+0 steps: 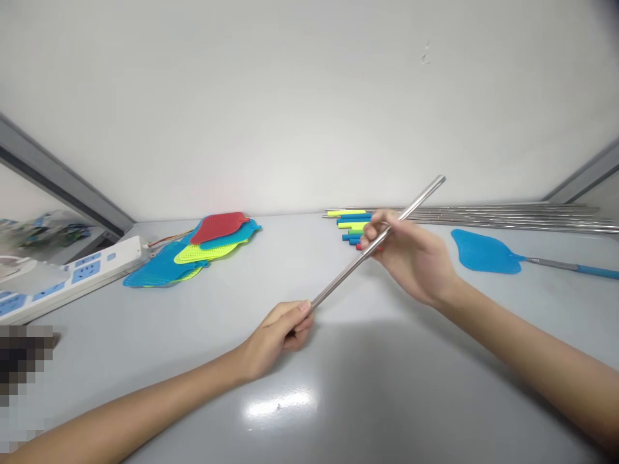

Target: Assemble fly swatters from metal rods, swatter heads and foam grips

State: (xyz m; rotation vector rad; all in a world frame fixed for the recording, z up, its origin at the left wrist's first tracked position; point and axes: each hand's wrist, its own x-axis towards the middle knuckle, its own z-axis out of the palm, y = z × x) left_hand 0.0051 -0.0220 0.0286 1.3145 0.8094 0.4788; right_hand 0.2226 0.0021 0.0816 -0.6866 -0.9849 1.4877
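A thin silver metal rod [342, 276] slants up to the right above the grey table. My left hand [280, 335] is closed round its lower end, which is hidden in the fist. Higher up, my right hand [411, 254] pinches the same rod between thumb and fingers, and its bare upper end sticks out past them. Behind my right hand lie several coloured tubes [355, 219], partly covered by it. To its right rests a blue fly swatter [486, 251] with a metal shaft and a blue handle.
Fly swatter heads in red [220, 227], blue [157, 264] and yellow-green [210, 253] lie piled at the back left. Beside them is a white power strip [109, 261]. Several metal rods [507, 216] lie along the wall [309, 103] at the back right.
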